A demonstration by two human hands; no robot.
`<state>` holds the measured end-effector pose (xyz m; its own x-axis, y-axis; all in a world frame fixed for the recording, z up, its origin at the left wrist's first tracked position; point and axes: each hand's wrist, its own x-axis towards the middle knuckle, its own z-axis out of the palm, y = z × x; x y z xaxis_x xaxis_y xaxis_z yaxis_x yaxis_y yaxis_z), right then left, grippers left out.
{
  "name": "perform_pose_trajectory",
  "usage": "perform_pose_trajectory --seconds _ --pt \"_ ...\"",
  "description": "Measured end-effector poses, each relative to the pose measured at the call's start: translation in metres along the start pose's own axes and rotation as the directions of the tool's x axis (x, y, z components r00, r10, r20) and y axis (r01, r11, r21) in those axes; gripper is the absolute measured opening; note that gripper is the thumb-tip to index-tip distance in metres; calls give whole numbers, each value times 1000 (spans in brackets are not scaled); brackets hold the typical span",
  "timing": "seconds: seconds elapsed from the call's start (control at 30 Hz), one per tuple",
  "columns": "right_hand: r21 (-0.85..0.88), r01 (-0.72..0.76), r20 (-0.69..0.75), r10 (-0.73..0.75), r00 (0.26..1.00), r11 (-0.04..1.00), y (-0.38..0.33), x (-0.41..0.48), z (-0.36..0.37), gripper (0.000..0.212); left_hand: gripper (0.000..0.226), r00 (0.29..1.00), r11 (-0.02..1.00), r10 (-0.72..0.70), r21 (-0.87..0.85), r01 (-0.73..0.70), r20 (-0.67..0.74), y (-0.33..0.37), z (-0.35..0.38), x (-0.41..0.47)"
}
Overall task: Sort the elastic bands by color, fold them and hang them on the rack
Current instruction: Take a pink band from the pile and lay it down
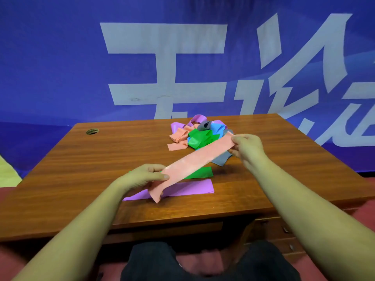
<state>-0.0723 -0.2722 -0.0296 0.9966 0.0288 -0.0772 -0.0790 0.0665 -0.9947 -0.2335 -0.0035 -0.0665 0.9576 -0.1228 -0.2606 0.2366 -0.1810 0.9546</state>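
Observation:
I hold a long salmon-pink elastic band [197, 158] stretched slantwise above the wooden table [101, 159]. My left hand [142, 176] pinches its near end, whose tail droops to the tabletop. My right hand [246, 148] grips its far end. Beneath it lie a flat purple band [188, 189] and a flat green band [200, 173]. Behind sits a tangled pile of bands [199, 131] in purple, pink, green, blue and grey. No rack is in view.
A round cable hole [92, 131] sits at the table's far left corner. A blue banner [182, 57] with large white characters hangs close behind the table. Drawers [284, 234] are under the right side, my knees below the front edge.

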Motion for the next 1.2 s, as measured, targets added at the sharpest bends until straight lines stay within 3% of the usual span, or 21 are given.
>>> perform_pose_trajectory --seconds 0.13,0.3,0.47,0.9,1.2 --pt "-38 -54 -53 52 997 998 29 -3 -23 21 38 997 999 -41 28 43 -69 -11 7 -5" --pt "-76 -161 -158 147 976 984 47 4 -74 11 3 978 998 -57 8 60 -201 -7 29 16" --pt "-164 -226 -231 186 955 960 46 13 -128 10 6 966 987 21 161 22 -256 8 64 48" --pt "-335 -202 -397 57 916 920 40 66 -221 2 8 944 947 95 322 12 -315 38 157 141" --pt "-660 -177 -338 -78 938 731 71 94 -239 7 12 949 862 93 502 75 -302 19 164 179"
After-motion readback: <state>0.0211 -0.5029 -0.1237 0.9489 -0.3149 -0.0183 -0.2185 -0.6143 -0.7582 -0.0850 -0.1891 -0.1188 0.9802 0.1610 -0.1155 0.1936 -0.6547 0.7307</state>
